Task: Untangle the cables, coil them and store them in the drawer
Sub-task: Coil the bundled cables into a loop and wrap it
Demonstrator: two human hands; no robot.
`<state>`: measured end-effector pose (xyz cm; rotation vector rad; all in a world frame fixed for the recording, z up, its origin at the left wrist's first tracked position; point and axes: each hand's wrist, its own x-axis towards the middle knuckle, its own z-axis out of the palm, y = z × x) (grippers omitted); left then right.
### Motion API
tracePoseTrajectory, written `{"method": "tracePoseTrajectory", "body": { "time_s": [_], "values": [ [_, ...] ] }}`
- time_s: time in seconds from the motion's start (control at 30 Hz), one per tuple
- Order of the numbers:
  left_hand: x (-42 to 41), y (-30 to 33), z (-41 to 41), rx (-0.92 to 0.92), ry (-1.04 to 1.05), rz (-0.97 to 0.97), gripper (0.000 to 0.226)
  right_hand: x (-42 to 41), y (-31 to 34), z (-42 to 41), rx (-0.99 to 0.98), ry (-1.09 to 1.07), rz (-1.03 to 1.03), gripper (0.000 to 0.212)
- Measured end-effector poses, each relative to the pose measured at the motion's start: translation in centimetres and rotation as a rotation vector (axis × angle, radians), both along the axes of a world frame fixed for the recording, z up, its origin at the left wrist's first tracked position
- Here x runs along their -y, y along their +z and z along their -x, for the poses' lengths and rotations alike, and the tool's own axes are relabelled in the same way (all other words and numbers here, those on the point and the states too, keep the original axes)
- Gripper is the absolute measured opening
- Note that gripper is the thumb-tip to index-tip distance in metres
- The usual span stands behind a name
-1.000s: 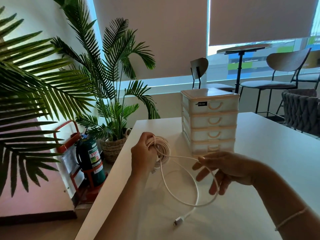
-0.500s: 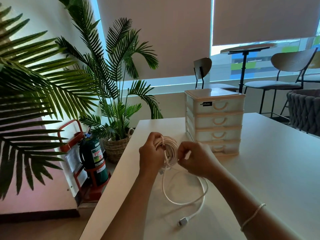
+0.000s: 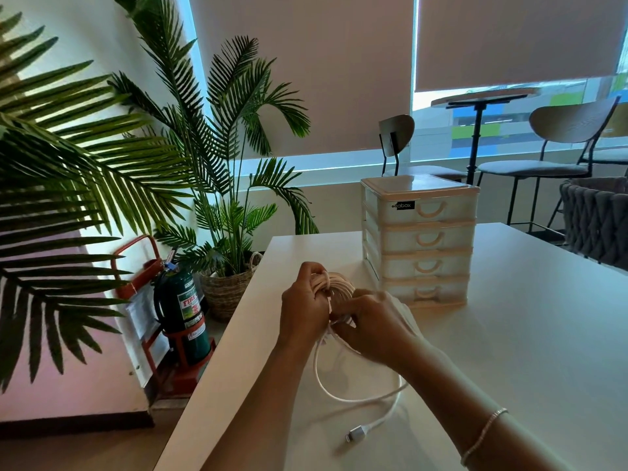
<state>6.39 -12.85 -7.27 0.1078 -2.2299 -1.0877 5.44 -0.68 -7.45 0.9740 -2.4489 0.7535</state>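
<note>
Cable coil [image 3: 338, 288] sits pinched in the left grip [image 3: 304, 309], keeping its loops together, while the right grip [image 3: 372, 322], just beside it, pinches the loose tail [image 3: 356, 397] hanging below onto the table [image 3: 526, 334], likely feeding another loop.

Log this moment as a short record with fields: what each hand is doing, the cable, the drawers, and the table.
left hand: grips the coil of white cable
right hand: pinches the cable strand at the coil
loose end: one loop hangs to the table, connector lying on it
drawer unit: four drawers, all closed, standing on the table behind the hands
table: white
task stage: coiling not finished, nothing stored yet
</note>
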Motion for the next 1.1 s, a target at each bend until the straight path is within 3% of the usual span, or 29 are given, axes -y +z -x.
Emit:
{"method": "tracePoseTrajectory", "body": {
  "time_s": [0.17,0.37,0.53,0.63,0.7,0.8,0.97,1.1],
  "values": [
    [0.0,0.0,0.0,0.035,-0.017,0.002,0.032,0.2,-0.4,-0.2,0.015,-0.02,-0.035,0.018],
    [-0.1,0.2,-0.2,0.044,-0.025,-0.005,0.031,-0.3,-0.4,0.0,0.093,0.066,0.027,0.005],
    [1.1,0.4,0.1,0.027,0.041,-0.022,0.025,-2.2,2.1,-1.4,0.601,0.263,0.31,0.015],
    [2.0,0.1,0.3,0.002,0.082,-0.041,0.024,-3.9,3.5,-1.8,0.794,0.389,0.631,0.023],
    [2.4,-0.1,0.4,0.016,0.137,-0.032,0.028,-5.2,3.8,-1.6,0.872,0.38,0.737,0.026],
    [2.9,-0.4,0.5,0.026,0.185,-0.005,0.03,-6.8,3.9,-0.5,0.817,0.165,0.587,0.011],
    [3.7,-0.4,0.4,-0.016,0.295,-0.017,0.026,-9.5,2.9,2.0,0.521,-0.22,0.124,0.015],
    [3.6,-0.3,0.4,-0.033,0.299,-0.034,0.028,-11.5,2.1,3.4,0.328,-0.754,-0.052,0.024]
  ]
}}
